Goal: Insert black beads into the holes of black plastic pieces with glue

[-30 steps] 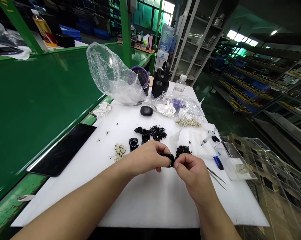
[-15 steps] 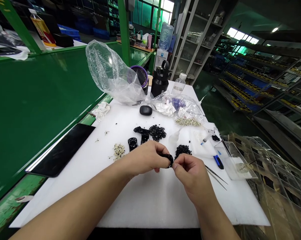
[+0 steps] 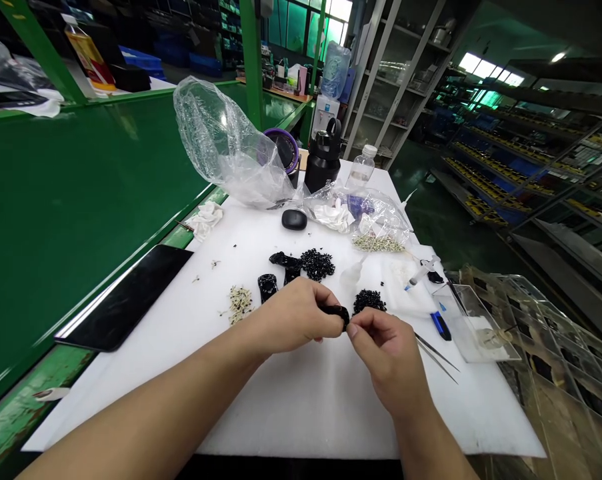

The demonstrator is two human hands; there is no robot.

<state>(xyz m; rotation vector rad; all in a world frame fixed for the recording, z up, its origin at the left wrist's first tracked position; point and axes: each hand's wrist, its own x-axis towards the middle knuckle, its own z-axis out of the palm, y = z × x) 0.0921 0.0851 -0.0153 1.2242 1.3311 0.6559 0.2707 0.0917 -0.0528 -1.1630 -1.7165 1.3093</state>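
Note:
My left hand is closed round a small black curved piece, whose dark end sticks out past the thumb and forefinger. Against that end, the thumb and forefinger of my right hand are pinched together; whether a tiny part sits between them is hidden. More black pieces lie on the white table sheet beyond my left hand. A heap of small black bits is beside them, and another black heap lies behind my right hand. Pale small parts are piled left of them.
Tweezers lie right of my right hand, near a blue marker, a syringe and a clear tray. A black tablet is at the left edge. Plastic bags, a black flask and a black case stand farther back.
The view has shifted very slightly, so the table things appear a little farther right. Both hands keep nearly the same pose at the black piece.

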